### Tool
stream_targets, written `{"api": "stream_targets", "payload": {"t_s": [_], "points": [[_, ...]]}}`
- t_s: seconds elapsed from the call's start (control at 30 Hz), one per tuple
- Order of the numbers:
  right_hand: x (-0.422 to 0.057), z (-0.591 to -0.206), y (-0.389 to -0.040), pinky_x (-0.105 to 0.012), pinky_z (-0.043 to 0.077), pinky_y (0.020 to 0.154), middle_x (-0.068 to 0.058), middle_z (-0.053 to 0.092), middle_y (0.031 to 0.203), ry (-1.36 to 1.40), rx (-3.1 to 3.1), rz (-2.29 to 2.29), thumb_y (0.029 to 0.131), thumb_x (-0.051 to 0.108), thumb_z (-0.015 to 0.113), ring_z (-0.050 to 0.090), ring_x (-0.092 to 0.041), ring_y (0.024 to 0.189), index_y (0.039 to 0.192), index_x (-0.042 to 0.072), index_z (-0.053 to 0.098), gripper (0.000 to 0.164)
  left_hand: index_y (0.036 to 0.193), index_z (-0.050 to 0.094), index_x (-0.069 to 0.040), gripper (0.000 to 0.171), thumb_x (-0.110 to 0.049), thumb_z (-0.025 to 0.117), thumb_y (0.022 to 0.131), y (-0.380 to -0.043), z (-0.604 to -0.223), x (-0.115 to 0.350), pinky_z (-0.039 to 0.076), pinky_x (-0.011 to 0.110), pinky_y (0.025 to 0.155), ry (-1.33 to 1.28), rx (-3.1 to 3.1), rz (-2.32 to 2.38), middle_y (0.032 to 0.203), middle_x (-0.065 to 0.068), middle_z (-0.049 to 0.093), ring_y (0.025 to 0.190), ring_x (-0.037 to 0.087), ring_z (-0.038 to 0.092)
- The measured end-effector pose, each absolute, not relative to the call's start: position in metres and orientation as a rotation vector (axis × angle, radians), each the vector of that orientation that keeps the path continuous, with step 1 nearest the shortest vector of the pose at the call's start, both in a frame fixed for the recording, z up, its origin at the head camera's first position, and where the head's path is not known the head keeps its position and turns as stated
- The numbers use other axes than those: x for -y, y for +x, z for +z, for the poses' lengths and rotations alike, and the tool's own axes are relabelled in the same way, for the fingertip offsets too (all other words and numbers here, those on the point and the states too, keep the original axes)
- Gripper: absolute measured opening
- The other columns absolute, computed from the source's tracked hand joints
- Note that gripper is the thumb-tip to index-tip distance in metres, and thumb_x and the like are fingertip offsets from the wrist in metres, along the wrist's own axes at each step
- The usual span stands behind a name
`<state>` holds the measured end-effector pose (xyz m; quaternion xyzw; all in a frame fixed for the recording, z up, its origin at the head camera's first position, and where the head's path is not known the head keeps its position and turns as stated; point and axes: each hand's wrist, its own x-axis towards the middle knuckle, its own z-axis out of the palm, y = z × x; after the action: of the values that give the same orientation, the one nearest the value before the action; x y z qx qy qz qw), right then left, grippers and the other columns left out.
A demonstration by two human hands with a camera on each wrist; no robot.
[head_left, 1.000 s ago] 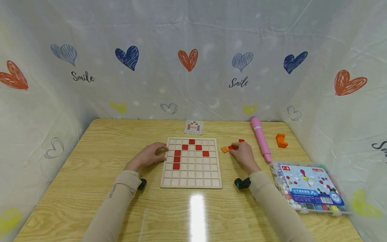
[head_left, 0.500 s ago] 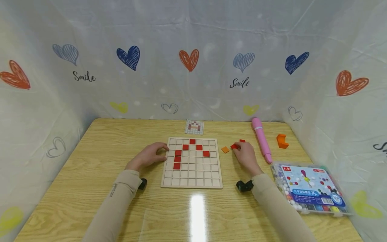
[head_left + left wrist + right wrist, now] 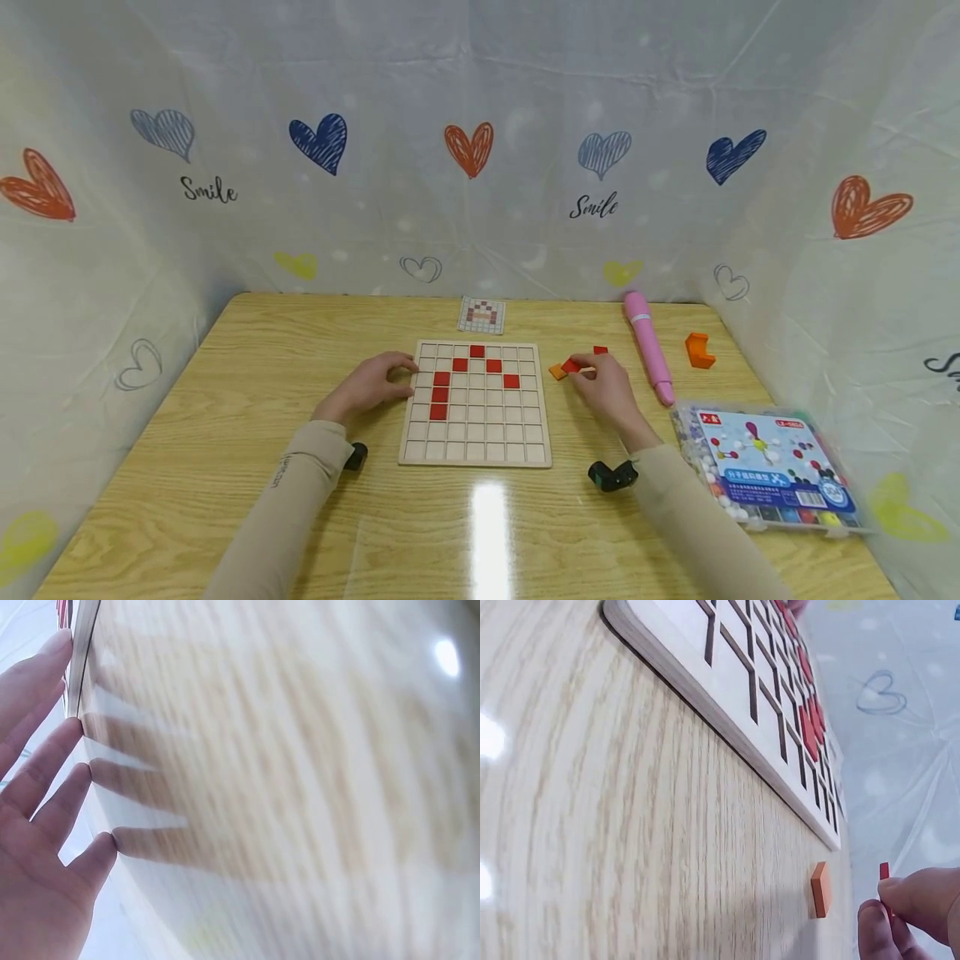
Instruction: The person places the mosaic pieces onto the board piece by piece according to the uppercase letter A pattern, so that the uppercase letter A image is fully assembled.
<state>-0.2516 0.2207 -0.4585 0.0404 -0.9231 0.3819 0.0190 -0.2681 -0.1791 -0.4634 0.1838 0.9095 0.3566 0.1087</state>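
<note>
A square wooden grid board [image 3: 476, 456] lies mid-table, with several red tiles set in its cells, such as the red tile at the top [image 3: 477, 352]. My left hand [image 3: 367, 387] rests at the board's left edge; in the left wrist view its fingers are spread, tips on the table and at the board's side. To the right of the board my right hand [image 3: 606, 393] pinches a red tile [image 3: 884, 870] between thumb and fingers, raised off the table. Just beneath lies an orange tile [image 3: 821, 889]. Another red tile [image 3: 601, 350] lies behind the right hand, partly hidden.
A small pattern card [image 3: 482, 316] lies behind the board. On the right are a pink stick-shaped object [image 3: 649, 348], an orange notched block [image 3: 699, 350] and a clear box of coloured parts [image 3: 772, 467]. A printed curtain [image 3: 375, 225] surrounds the table.
My right hand first draws slightly right, away from the orange tile, with the red tile in its fingers. Now the tile is lifted and back over the orange one. My left hand stays put.
</note>
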Motion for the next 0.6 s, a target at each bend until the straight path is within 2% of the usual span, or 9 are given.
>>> {"api": "stream_targets", "payload": {"t_s": [0.33,0.6], "points": [[-0.212,-0.456,-0.239,-0.044,0.053,0.088,-0.019,0.059,0.128,0.188,2.855,1.224,0.093,0.009,0.064,0.064,-0.030,0.105,0.129,0.001,0.063,0.037,0.125,0.062,-0.002,0.038,-0.013,0.072,0.090,-0.269,-0.466,0.179,0.024,0.053,0.117,0.503,-2.675,1.074,0.144,0.019,0.047,0.140,0.040,0.032],[-0.199,-0.455,-0.231,-0.042,0.055,0.083,-0.016,0.062,0.116,0.295,2.844,1.224,0.090,0.009,0.068,0.065,-0.027,0.097,0.121,0.004,0.069,0.031,0.125,0.062,-0.003,0.038,-0.012,0.072,0.090,-0.268,-0.464,0.178,0.023,0.053,0.117,0.477,-2.661,1.104,0.145,0.017,0.047,0.140,0.039,0.031]]}}
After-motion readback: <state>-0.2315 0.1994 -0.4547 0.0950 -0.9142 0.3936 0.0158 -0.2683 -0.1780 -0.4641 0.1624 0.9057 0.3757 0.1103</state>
